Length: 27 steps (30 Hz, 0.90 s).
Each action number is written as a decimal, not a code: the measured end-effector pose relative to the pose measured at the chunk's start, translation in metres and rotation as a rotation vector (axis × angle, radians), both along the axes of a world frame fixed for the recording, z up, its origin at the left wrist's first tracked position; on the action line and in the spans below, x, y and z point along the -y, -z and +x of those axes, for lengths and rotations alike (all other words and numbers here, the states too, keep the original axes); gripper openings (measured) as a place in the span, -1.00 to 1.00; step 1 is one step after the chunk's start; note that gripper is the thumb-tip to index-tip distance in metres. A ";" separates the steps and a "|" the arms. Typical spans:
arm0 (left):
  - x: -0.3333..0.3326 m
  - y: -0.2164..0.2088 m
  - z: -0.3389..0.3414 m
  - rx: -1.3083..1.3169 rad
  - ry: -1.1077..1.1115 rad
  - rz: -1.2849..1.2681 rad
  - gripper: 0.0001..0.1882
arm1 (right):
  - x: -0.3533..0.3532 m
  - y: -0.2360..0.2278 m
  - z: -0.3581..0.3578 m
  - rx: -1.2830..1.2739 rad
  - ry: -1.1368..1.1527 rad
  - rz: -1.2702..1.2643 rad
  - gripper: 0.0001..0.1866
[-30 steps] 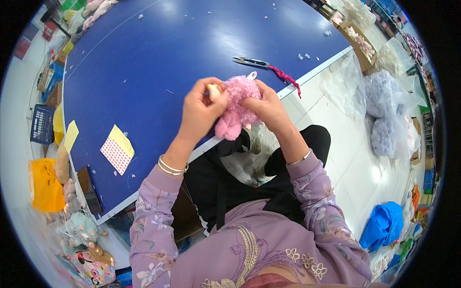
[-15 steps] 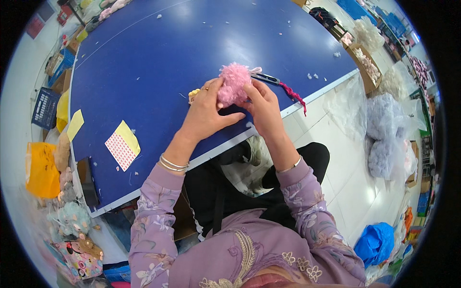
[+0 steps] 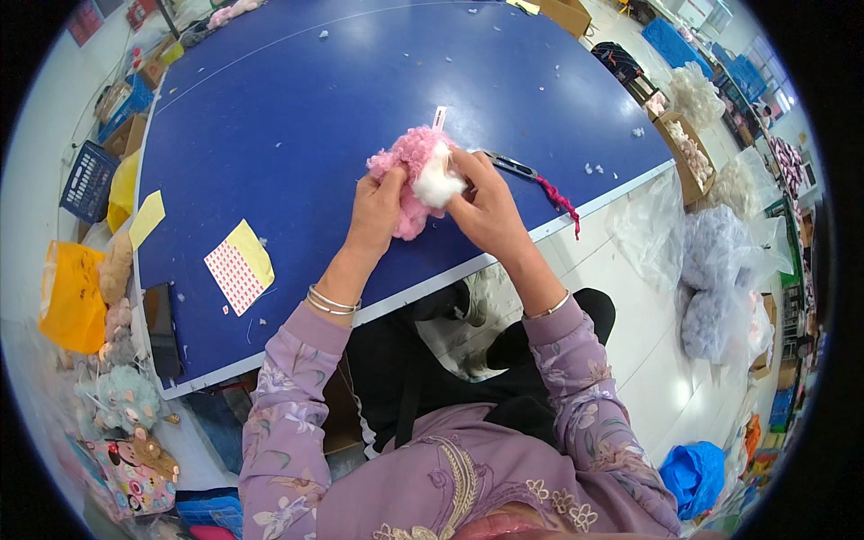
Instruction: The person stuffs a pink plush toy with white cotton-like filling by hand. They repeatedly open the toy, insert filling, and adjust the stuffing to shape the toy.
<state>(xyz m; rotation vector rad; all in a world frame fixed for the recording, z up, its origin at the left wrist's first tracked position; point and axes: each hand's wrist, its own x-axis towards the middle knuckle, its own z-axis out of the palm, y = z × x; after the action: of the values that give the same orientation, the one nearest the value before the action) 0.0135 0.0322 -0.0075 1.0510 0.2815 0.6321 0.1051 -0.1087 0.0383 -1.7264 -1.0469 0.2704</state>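
Pink, curly plush makes up the soft toy (image 3: pixel 409 148) in the person's two hands, held over the front part of the blue table (image 3: pixel 315 117). I cannot tell if it touches the table top. The left hand (image 3: pixel 374 211) pinches its left side with thumb and fingers. The right hand (image 3: pixel 487 205) grips the other side, with its thumb by a puff of white stuffing (image 3: pixel 437 185) that shows on the toy. The two hands are apart, with the toy between them.

A little white tag (image 3: pixel 439 119) sticks up from the top of the toy. It has dark marks, too small to read. Just right of the right hand lie dark thread snips (image 3: pixel 512 165) with a bright pink braided cord (image 3: pixel 559 197) that hangs past the table edge.

On the left of the table is a sticker sheet (image 3: pixel 236 277) with rows of tiny red marks, also too small to read. A yellow slip of paper (image 3: pixel 147 219) is near it.
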 end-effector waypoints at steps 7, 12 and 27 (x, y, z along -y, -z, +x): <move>-0.007 0.005 -0.004 -0.066 0.025 0.162 -0.78 | -0.012 -0.005 -0.009 0.072 0.134 -0.065 -0.66; -0.005 -0.004 -0.002 -0.094 -0.083 0.147 -0.76 | -0.016 0.011 0.005 0.198 0.202 0.237 -0.83; -0.013 -0.010 -0.006 -0.144 -0.311 0.399 -0.82 | -0.039 -0.022 0.007 0.002 0.088 0.018 -0.76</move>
<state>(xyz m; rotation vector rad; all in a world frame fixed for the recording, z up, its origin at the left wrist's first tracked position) 0.0072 0.0455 0.0029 1.4546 0.4632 0.9182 0.1124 -0.0702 0.0605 -1.7517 -0.9690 0.2032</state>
